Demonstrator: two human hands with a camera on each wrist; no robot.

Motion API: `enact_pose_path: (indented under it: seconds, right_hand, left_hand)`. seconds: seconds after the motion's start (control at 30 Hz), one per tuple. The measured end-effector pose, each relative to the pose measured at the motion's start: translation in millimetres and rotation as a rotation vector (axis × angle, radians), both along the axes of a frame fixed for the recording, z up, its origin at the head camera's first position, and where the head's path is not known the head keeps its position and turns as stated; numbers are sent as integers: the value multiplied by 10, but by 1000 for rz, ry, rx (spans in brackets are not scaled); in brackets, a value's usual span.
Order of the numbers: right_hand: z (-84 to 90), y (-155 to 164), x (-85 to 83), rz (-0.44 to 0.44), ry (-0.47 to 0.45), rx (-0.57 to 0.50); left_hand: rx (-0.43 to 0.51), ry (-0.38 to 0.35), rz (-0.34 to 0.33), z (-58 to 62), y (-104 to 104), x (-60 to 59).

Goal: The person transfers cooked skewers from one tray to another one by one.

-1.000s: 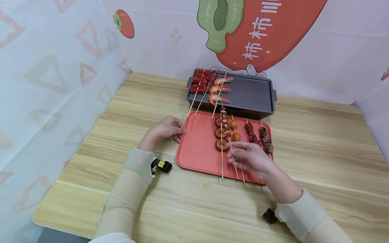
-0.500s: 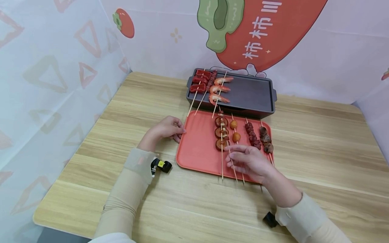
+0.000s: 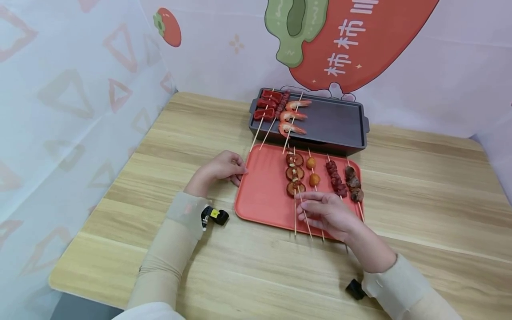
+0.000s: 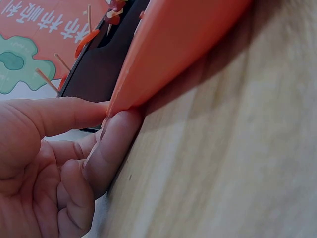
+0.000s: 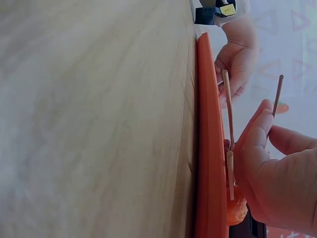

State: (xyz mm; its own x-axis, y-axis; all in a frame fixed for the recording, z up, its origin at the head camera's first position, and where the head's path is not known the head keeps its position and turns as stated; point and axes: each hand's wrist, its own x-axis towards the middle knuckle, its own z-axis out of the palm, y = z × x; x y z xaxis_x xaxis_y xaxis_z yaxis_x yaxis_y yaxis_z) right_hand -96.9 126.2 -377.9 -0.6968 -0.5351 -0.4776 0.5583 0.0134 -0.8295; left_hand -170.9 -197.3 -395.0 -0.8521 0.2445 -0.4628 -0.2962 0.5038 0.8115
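Pinching red tray (image 3: 260, 195) edge, left hand (image 3: 222, 171); right hand (image 3: 326, 213) fingers grip skewer stick (image 3: 304, 213); grill pan (image 3: 332, 122) behind.

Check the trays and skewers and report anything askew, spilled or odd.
Nothing is spilled or damaged. One oddity: on the orange tray, a thin skewer lies slantwise across the mushroom skewer instead of parallel, under the right hand. The left hand holds the tray's edge.
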Motion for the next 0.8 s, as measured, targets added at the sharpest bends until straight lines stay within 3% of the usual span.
enact_pose_path:
  seconds: [0.8]
  right_hand:
    - [5,-330,-20,-10,-15,2]
  left_hand:
    - [-10,-4,-2,25,2,4]
